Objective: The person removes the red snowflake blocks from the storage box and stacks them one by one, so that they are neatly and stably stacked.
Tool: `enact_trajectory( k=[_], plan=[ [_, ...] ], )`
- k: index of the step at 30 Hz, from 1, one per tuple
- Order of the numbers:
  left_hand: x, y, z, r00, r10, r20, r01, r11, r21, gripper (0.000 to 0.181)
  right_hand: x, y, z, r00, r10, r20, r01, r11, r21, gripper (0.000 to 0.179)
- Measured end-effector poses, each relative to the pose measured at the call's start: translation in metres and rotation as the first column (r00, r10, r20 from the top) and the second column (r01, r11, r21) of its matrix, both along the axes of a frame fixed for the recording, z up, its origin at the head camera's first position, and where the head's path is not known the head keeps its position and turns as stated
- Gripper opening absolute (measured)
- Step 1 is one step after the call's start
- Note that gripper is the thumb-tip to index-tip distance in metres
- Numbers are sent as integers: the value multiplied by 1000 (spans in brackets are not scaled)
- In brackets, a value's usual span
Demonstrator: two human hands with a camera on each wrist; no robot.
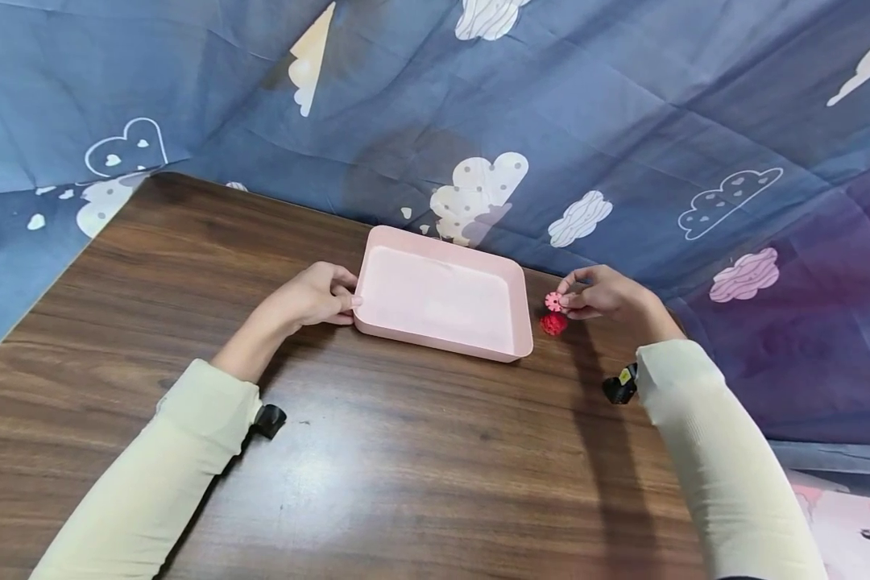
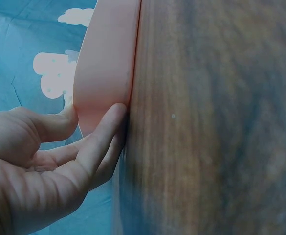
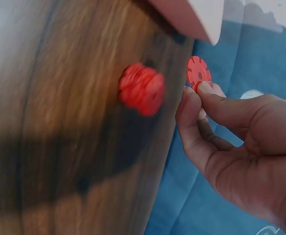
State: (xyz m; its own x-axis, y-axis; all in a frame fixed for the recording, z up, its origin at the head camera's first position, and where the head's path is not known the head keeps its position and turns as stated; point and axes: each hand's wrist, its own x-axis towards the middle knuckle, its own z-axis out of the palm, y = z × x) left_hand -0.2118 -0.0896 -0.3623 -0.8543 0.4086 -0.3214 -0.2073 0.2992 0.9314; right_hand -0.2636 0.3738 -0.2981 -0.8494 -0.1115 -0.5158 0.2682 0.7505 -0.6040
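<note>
A shallow pink tray (image 1: 442, 294) lies on the wooden table. My left hand (image 1: 313, 296) grips its left end, thumb at the rim and fingers against the outer wall (image 2: 101, 63). To the right of the tray, my right hand (image 1: 600, 292) pinches a notched red plastic disc (image 3: 198, 71) with a small central hole, between thumb and index finger. Close below that disc, a red cluster (image 1: 553, 324) of similar notched discs sits on the table. In the right wrist view the cluster (image 3: 142, 89) looks like a stack, slightly blurred.
A blue cloth (image 1: 377, 105) with printed clouds hangs right behind the table's back edge. The brown wooden tabletop (image 1: 420, 451) stretches in front of the tray. At the lower right, a pale pink and white printed surface (image 1: 851, 524) shows beside the right sleeve.
</note>
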Motion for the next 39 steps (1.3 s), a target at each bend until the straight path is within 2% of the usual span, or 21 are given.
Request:
enact_trajectory(
  k=[8, 16, 23, 32, 39],
  plan=[
    [1, -1, 2, 1000, -1, 13, 1, 1000, 3, 49, 6, 18, -7, 999, -30, 45, 31, 999, -15, 13],
    [0, -1, 1, 1000, -2, 13, 2, 1000, 19, 48, 7, 19, -15, 999, -21, 45, 20, 999, 28, 22],
    [-1, -1, 1, 1000, -5, 15, 5, 1000, 5, 49, 8, 22, -21, 997, -55, 56, 53, 998, 25, 25],
    [-2, 0, 0, 1000, 1, 24, -1, 1000, 19, 49, 12, 19, -20, 997, -73, 20, 72, 996, 59, 34],
    [-1, 0, 1, 1000, 0, 13, 0, 1000, 8, 48, 14, 10, -17, 999, -30, 25, 29, 997, 73, 43]
  ],
)
